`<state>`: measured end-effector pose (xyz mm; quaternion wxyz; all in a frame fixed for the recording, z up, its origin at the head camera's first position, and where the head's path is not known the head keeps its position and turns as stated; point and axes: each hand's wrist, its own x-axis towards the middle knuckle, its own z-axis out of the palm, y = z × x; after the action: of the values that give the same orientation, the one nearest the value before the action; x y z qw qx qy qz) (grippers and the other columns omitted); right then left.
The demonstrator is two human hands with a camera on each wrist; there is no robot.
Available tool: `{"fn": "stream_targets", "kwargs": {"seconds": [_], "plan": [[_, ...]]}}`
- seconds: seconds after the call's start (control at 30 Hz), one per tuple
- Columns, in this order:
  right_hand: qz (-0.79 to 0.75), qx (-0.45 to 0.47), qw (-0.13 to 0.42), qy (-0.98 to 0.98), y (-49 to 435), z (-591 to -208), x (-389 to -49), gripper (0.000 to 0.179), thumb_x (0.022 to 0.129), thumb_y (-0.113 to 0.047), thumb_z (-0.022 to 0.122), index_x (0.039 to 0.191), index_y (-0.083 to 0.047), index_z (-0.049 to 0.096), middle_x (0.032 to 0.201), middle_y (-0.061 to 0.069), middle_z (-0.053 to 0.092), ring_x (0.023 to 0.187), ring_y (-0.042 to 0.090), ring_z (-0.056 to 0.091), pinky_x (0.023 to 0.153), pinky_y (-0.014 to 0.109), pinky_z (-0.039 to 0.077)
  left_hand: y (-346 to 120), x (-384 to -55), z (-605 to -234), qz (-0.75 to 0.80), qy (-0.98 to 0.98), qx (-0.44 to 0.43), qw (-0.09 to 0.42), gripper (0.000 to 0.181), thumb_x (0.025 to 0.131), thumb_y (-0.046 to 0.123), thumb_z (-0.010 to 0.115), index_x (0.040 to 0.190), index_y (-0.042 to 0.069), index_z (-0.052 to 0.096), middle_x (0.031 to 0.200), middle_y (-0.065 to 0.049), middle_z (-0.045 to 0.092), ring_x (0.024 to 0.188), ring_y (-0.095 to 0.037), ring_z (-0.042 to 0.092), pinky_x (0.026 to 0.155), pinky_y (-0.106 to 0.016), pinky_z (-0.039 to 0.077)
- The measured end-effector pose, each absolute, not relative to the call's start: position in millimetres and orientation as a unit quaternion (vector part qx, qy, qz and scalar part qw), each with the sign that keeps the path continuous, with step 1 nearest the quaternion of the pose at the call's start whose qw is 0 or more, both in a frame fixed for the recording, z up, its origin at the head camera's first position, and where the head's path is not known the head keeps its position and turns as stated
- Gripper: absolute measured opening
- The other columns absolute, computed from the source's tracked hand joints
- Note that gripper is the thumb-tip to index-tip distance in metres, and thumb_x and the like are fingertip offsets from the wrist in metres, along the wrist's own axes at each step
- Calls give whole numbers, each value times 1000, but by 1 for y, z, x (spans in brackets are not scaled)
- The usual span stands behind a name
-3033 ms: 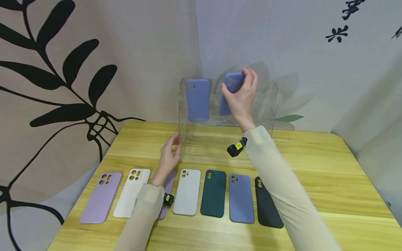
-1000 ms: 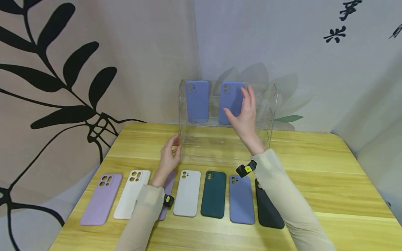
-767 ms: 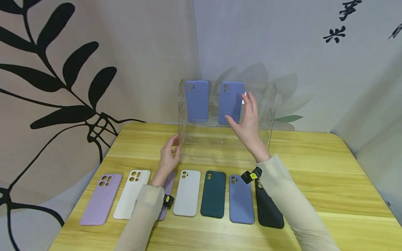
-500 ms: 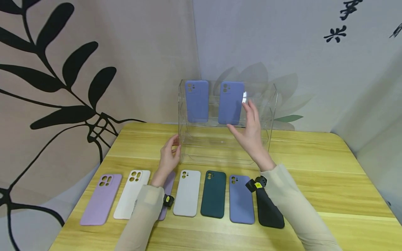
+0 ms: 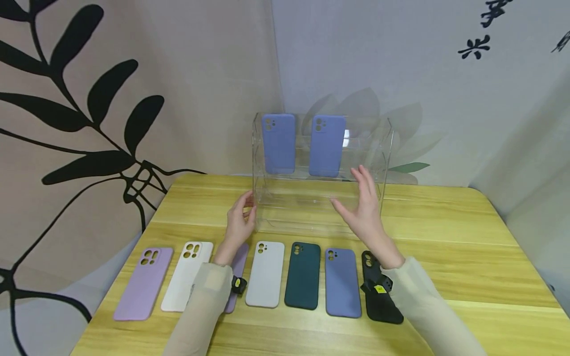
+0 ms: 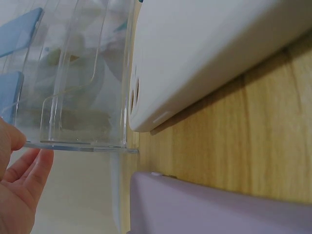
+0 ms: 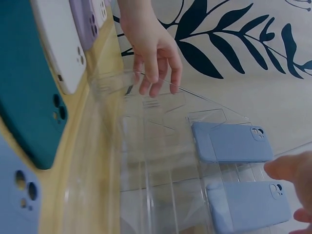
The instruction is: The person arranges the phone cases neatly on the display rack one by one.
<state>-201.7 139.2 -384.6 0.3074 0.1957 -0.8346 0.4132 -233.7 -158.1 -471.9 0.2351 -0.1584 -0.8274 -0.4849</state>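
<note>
A clear acrylic display stand (image 5: pixel 289 200) with stepped tiers stands at the back of the table. Two periwinkle-blue phone cases lean on its top tier, one at the left (image 5: pixel 279 143) and one near the middle (image 5: pixel 327 148). My left hand (image 5: pixel 240 222) pinches the stand's left side panel; the left wrist view has the thumb and fingers on opposite faces of that panel (image 6: pixel 73 147). My right hand (image 5: pixel 366 215) is in front of the stand's right half, fingers spread, holding nothing. It is below and to the right of the second blue case.
Along the table (image 5: pixel 467 247) lies a row of phone cases: lilac (image 5: pixel 142 287), white (image 5: pixel 184 282), purple (image 5: pixel 239 262) partly under my left arm, white (image 5: pixel 265 274), dark green (image 5: pixel 302 277), blue (image 5: pixel 343 284) and black (image 5: pixel 383 309), partly behind my right wrist camera. A printed curtain (image 5: pixel 213 89) hangs behind.
My right hand has lowered the second blue phone case onto the top tier and let go. Since then it has drawn back downward and to the right. My left hand stays on the stand.
</note>
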Motion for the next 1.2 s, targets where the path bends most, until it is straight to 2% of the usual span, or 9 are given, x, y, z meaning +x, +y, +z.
{"fn": "stream_targets", "kwargs": {"seconds": [0.3, 0.63, 1.2], "plan": [[407, 189, 289, -846, 154, -403, -181, 74, 71, -4, 78, 132, 12, 39, 139, 29, 34, 130, 41, 31, 101, 62, 33, -157, -232, -472, -480, -826, -169, 245, 40, 85, -14, 55, 124, -11, 48, 104, -27, 59, 92, -38, 61, 70, -39, 59], [402, 162, 276, -858, 172, -429, -161, 76, 67, -2, 80, 131, 13, 40, 135, 32, 38, 125, 45, 35, 97, 65, 33, -157, -233, -472, -481, -825, -166, 247, 40, 84, -15, 55, 123, -11, 49, 102, -27, 60, 91, -38, 61, 70, -38, 59], [364, 60, 162, -915, 193, -457, -126, 69, 76, -15, 77, 128, 15, 42, 128, 35, 42, 118, 49, 38, 93, 64, 37, -156, -232, -472, -483, -823, -164, 248, 40, 85, -15, 55, 124, -10, 49, 102, -27, 59, 91, -38, 61, 71, -37, 59]]}}
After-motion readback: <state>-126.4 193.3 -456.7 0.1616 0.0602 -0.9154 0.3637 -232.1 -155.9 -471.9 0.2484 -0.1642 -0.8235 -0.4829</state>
